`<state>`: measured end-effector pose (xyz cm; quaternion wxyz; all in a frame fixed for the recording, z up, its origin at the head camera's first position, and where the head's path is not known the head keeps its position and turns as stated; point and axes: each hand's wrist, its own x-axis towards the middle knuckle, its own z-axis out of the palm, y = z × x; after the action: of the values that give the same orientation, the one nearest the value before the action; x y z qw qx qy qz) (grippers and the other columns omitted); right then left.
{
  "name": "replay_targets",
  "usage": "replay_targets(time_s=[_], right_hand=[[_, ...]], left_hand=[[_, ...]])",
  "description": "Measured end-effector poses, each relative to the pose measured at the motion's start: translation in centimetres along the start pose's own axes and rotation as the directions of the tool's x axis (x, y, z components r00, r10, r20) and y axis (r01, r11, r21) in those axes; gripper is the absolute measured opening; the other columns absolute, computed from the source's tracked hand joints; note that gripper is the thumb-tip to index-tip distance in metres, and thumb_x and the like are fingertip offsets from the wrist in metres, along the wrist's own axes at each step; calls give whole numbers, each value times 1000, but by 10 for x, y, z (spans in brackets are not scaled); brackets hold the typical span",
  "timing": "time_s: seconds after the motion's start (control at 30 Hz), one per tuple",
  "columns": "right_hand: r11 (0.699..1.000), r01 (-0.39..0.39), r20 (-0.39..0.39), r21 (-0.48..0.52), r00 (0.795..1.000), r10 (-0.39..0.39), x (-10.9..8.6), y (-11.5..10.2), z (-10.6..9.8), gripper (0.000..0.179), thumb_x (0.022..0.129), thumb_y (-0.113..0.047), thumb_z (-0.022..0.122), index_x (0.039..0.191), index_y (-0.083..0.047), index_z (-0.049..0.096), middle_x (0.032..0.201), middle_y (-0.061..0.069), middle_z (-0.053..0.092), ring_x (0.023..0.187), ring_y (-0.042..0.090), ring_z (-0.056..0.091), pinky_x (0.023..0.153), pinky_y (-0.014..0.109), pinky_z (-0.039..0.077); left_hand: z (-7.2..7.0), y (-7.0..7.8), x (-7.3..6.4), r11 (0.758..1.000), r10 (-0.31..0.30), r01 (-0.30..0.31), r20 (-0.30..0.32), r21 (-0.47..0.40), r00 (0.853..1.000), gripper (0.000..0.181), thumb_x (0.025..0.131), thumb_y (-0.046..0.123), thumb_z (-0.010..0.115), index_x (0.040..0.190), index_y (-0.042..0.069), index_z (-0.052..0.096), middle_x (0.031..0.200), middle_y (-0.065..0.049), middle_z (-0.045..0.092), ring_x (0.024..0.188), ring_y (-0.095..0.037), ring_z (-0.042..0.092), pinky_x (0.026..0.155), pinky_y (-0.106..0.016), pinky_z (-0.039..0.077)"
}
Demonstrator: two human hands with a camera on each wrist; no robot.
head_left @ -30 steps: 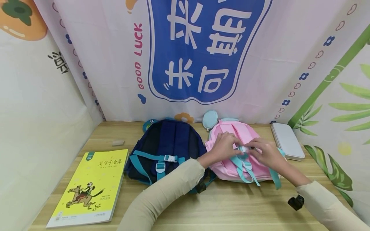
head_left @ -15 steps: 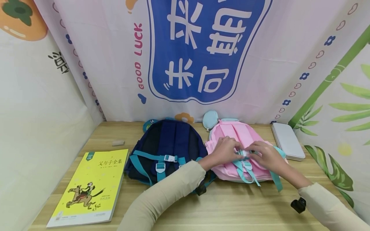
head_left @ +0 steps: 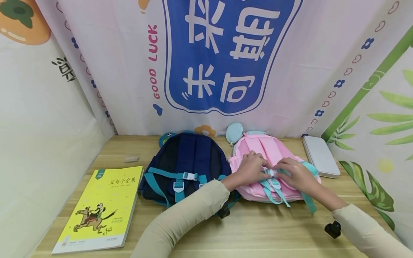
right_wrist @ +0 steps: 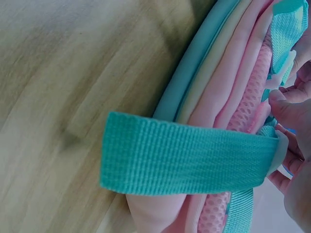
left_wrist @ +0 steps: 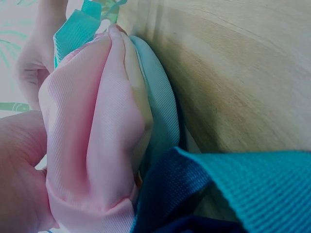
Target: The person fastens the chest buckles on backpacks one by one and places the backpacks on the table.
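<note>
A pink backpack with turquoise straps lies with its strap side up at the right of the table. My left hand pinches the left side of a small white buckle on it, thumb and fingers together. From the other side my right hand pinches the same buckle. Fingers partly cover the buckle, so whether its halves are joined is hidden. In the right wrist view, a turquoise strap sticks out past the right hand. The left wrist view shows the bag's pink side by the left hand.
A navy backpack, its turquoise chest strap buckled across, lies left of the pink one. Further left are a yellow book and a small beige block. A white case lies at the right. Printed cloth walls the table.
Both hands have come down slightly with the buckle, closer to the pink backpack. The right wrist has shifted a little outward. Both backpacks stay in place.
</note>
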<state>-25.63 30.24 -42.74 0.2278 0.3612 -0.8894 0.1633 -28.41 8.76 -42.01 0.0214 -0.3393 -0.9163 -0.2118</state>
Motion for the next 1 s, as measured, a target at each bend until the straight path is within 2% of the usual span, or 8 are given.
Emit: replay_targets(time_s=[0.37,0.57,0.8,1.0], right_hand=[[1000,4,-26,-1,1000,-4,-4,-1,6,31,68,3,89,94,-9,78,98,5,69,93,24,66,75,44,57],[1000,-16,-21,20,1000,17,-6,-2,11,30,70,3,89,94,-10,78,98,4,70,92,23,67,74,42,57],[999,-31,-9,24,999,32,-6,-2,11,30,70,3,88,94,-11,77,99,3,70,91,21,67,73,40,58],[999,-40,4,27,999,40,-4,0,10,27,73,1,87,96,-9,77,100,4,71,93,22,68,75,40,57]], left_hand=[[4,-1,0,999,-18,16,30,52,999,23,90,46,76,109,32,79,111,10,67,107,-12,47,93,-34,36],[6,-2,-2,999,-27,25,51,48,998,23,91,45,75,110,31,79,108,10,67,105,-11,46,89,-32,33],[10,-4,-1,998,-29,26,51,49,998,24,92,45,74,112,33,78,105,11,65,101,-10,46,88,-32,33],[8,-5,2,999,-27,25,47,40,999,24,92,44,75,113,32,78,105,10,65,102,-11,46,87,-31,33]])
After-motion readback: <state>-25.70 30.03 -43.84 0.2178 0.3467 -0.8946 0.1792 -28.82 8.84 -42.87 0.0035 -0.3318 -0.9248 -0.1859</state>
